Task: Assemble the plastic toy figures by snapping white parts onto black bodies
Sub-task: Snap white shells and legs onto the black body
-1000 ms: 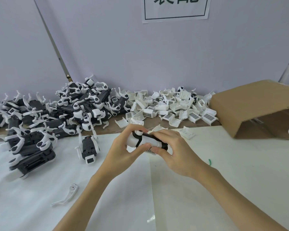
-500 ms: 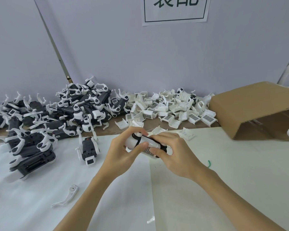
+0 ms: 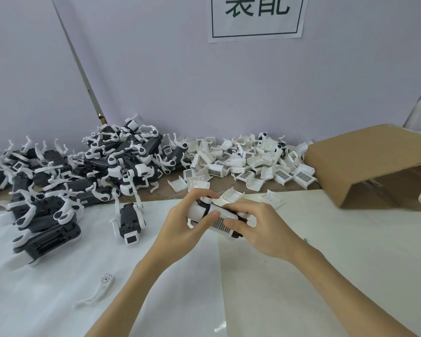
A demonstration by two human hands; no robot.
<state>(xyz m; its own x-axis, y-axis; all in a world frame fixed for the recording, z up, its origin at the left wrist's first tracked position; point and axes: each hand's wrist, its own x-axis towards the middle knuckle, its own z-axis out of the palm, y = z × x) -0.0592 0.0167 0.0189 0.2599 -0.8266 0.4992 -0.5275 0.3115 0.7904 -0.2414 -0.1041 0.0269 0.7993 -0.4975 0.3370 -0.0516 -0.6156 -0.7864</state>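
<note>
You hold the toy figure (image 3: 214,218) above the tabletop (image 3: 350,251) with both hands: your left hand (image 3: 180,229) has its grip curled around the white end, thumb across the grilled white part (image 3: 220,223), and your right hand (image 3: 258,227) pinches the black end. If your thumb presses while the white part sits crooked, the clips could bend or seat on one side only; a slipping grip could drop the figure onto the white sheet below. Beyond your grip lie loose white parts (image 3: 248,164); farther left of it, a heap of assembled figures (image 3: 83,176), one figure (image 3: 129,220) standing apart. A loose white leg (image 3: 97,291) lies nearer you, a cardboard box (image 3: 374,164) off to the right. Behind stands a pale wall with a printed sign (image 3: 257,17).
</note>
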